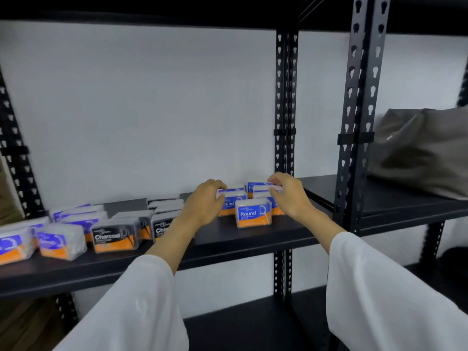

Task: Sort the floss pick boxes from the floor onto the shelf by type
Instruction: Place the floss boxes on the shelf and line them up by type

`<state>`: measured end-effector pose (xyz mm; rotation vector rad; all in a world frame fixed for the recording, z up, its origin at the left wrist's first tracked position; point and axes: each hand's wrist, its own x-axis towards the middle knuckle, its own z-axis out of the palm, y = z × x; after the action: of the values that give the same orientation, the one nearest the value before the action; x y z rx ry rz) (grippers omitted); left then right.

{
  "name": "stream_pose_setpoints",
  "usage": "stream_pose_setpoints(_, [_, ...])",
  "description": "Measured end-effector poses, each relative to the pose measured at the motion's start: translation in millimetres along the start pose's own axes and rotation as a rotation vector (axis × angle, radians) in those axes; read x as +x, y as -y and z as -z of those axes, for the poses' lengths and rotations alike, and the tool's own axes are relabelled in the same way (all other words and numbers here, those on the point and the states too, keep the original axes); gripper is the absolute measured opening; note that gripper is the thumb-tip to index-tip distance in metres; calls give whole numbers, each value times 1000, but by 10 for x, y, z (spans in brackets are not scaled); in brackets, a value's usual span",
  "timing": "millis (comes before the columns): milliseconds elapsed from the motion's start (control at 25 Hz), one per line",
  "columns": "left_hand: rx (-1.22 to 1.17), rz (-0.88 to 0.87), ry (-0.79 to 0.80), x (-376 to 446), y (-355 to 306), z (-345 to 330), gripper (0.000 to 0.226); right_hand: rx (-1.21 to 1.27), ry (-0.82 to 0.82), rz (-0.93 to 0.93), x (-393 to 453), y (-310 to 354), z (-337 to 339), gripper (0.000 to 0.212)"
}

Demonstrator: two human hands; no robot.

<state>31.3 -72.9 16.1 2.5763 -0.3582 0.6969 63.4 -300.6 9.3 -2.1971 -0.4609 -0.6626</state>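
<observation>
I see both arms stretched to the shelf [253, 231]; left hand [202, 206] fingers curl around one Round box [231, 198], right hand [288, 196] pinches another box [263, 187].

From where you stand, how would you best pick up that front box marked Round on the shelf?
Probably from above, pinching the two short ends of the front Round box. It stands upright with its label facing out and its top free. Other boxes crowd close behind it, and the left hand and right hand are busy there, so the back offers little finger room.
</observation>
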Motion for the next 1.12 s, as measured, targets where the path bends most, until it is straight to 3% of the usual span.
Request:
stream_pose_setpoints(160, [-8,-13,29,571,180,-131,26,-31,49,1,581,-220,-118,29])
stream_pose_setpoints(520, [2,1,352,1263,681,-397,26,-178,329,-105,1368,-659,-486,37])
stream_pose_setpoints(1120, [121,56,384,1494,499,-579,36,-71,441,-182,1353,-663,-363,28])
